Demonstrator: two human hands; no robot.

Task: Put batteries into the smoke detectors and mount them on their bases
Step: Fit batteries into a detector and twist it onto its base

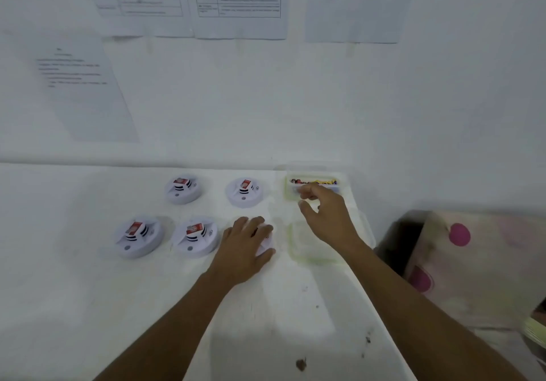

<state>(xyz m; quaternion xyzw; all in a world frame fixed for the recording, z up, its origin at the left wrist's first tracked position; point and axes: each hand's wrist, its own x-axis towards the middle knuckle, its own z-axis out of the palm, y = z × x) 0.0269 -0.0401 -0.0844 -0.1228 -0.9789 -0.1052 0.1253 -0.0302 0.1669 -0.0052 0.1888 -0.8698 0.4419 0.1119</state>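
White tabletop (88,292), papered wall (236,99); my left grip (245,247) clasps a smoke detector (265,247); right grip (325,212), 1 o'clock, closure indeterminate.

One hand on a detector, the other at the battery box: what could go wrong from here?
1. The right hand reaches across the lid to the battery box; the forearm might drag the lid toward the table edge.
2. The batteries atop the other detectors look loose; if the left hand shifts the covered detector, a bump might topple the nearest one.
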